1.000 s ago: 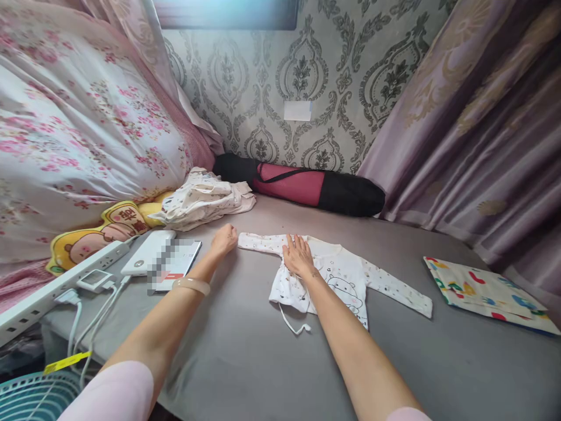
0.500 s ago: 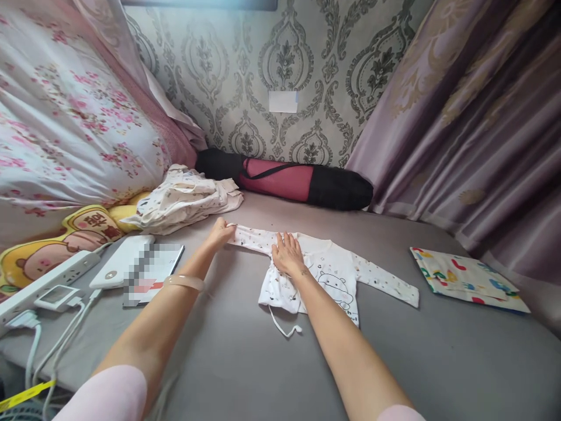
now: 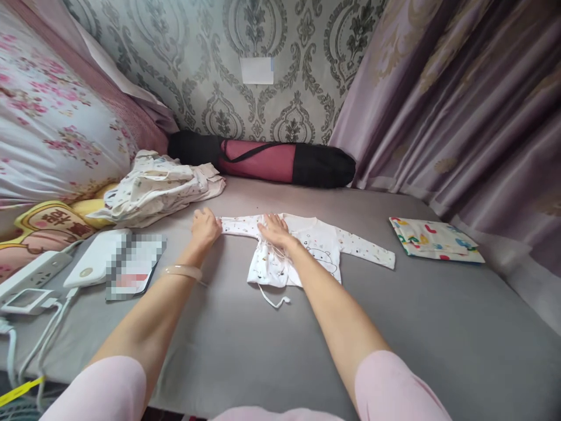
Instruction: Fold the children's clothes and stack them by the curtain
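A small white baby top (image 3: 298, 240) lies spread on the grey sheet, printed with tiny motifs and an animal drawing, one tie string trailing below its lower edge. My left hand (image 3: 205, 227) is closed on the cuff of its left-side sleeve, which is pulled out straight. Pressed flat on the top near that shoulder is my right hand (image 3: 277, 231), fingers extended and holding nothing. The sleeve on the far right lies loose, and my right forearm hides part of the animal drawing.
A pile of printed clothes (image 3: 162, 184) sits at the back left, beside a black and red long bag (image 3: 263, 161). At left are a power strip (image 3: 35, 272), a white power bank (image 3: 99, 257), a phone (image 3: 135, 266) and cables. A folded patterned cloth (image 3: 433, 240) lies at right.
The whole view has shifted, so things appear further left and higher. My left hand still grips the cuff, its back turned more upward; my right hand stays flat on the top.
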Demonstrator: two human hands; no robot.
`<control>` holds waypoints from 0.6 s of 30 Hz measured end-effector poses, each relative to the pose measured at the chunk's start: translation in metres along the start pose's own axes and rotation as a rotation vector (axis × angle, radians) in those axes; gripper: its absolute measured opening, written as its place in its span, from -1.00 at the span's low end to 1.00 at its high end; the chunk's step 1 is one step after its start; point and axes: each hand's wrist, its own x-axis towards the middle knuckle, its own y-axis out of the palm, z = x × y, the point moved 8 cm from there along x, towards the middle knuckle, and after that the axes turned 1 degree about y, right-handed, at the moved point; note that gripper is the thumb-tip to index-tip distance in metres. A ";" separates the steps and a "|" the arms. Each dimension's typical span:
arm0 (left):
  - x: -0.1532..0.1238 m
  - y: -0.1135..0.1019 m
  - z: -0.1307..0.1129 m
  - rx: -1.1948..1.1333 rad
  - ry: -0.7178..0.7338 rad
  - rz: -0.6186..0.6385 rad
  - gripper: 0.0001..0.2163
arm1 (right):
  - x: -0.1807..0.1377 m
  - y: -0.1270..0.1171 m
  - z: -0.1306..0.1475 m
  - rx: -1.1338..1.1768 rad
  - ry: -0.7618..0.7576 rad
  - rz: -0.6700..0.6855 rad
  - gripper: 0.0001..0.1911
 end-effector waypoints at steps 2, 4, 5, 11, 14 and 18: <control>-0.016 -0.017 -0.019 -0.015 0.101 -0.082 -0.67 | -0.007 -0.026 -0.006 0.107 -0.020 -0.070 -0.38; -0.041 -0.026 -0.047 -0.137 0.272 -0.061 -0.77 | -0.027 -0.055 -0.013 0.198 -0.059 -0.201 -0.46; -0.057 -0.026 -0.064 -0.234 0.369 0.011 -0.80 | -0.040 -0.065 -0.017 0.220 -0.068 -0.235 -0.54; -0.156 -0.007 -0.140 -0.450 0.690 0.471 -0.83 | -0.126 -0.049 -0.016 0.025 -0.084 0.064 -0.84; -0.172 0.008 -0.146 -0.300 0.617 0.479 -0.83 | -0.150 -0.032 -0.013 -0.114 -0.020 0.163 -0.90; -0.174 0.019 -0.143 -0.215 0.554 0.419 -0.89 | -0.158 -0.027 -0.012 -0.287 0.044 0.158 -0.78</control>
